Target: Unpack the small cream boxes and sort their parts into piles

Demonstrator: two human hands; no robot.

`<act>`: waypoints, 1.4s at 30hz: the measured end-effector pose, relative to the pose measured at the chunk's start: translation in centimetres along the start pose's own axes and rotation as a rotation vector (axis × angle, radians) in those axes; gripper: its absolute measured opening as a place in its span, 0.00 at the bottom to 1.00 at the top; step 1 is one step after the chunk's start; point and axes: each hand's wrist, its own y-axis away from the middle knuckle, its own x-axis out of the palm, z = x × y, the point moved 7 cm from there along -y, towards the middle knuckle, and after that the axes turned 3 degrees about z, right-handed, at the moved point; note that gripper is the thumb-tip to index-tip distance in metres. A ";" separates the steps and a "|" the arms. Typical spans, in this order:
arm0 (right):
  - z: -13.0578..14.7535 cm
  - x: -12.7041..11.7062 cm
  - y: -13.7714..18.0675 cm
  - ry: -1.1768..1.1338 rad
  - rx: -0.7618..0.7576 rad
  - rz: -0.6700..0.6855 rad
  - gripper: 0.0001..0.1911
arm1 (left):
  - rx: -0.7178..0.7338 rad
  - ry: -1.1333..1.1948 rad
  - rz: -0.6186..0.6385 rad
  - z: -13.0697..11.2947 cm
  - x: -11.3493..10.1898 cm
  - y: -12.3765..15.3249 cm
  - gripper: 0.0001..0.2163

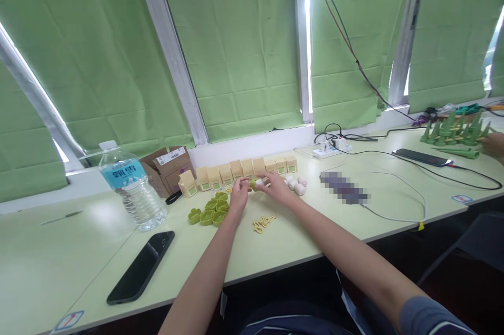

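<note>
My left hand (239, 196) and my right hand (276, 188) meet over the table, fingers closed. Between the fingertips is a small green piece (253, 184), pinched by my left hand. A whitish rounded piece (260, 182) touches it, gripped by my right hand; fingers partly hide both. Green flower-shaped cups (208, 217) cluster left of my left hand. Nearer the table's front lies a small pile of yellow loops (263, 223). Several whitish balls (300, 188) rest just right of my right hand. Behind both hands runs a row of small cream house-shaped blocks (226, 174).
A water bottle (132, 185), a cardboard box (173, 169) and a black phone (142, 267) stand or lie to the left. To the right are a power strip (332, 150), another phone (422, 157), cables and green cone-shaped pieces (449, 130). Another person's hand (494, 144) shows at far right.
</note>
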 end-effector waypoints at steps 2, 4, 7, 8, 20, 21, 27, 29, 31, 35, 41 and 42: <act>0.0 0.0 0.0 0.007 -0.002 0.003 0.18 | -0.014 -0.030 0.026 0.1 0.2 0.1 0.13; 0.0 0.1 0.1 0.012 -0.007 0.017 0.16 | -0.035 -0.033 0.080 0.2 0.6 0.3 0.14; 0.1 0.2 0.1 0.029 -0.026 0.027 0.14 | -0.019 -0.028 0.121 -0.1 1.1 0.7 0.17; 0.1 0.3 0.1 0.034 -0.036 0.028 0.13 | 0.002 -0.027 0.125 -0.3 1.1 0.8 0.17; 1.1 0.3 0.4 0.048 -0.099 0.049 0.12 | 0.089 -0.081 0.183 -1.1 1.5 1.2 0.17; 1.1 0.3 0.5 0.050 -0.097 0.046 0.12 | 0.092 -0.072 0.187 -1.1 1.6 1.2 0.18; 1.1 0.3 0.4 0.039 -0.093 0.053 0.12 | 0.092 -0.041 0.183 -1.4 1.6 1.3 0.18; 1.2 0.3 0.4 0.042 -0.095 0.046 0.13 | 0.097 -0.043 0.177 -1.4 1.6 1.3 0.17; 1.3 0.3 0.4 0.051 -0.101 0.045 0.13 | 0.094 -0.043 0.172 -1.4 1.6 1.3 0.17; 1.5 0.3 0.4 0.046 -0.115 0.062 0.14 | 0.094 -0.036 0.160 -1.2 1.4 1.1 0.17; 1.5 0.4 0.4 0.032 -0.111 0.069 0.13 | 0.085 -0.052 0.166 -1.0 1.4 1.0 0.17; 1.5 0.4 0.4 0.031 -0.112 0.068 0.13 | 0.085 -0.056 0.167 -0.9 1.4 1.0 0.17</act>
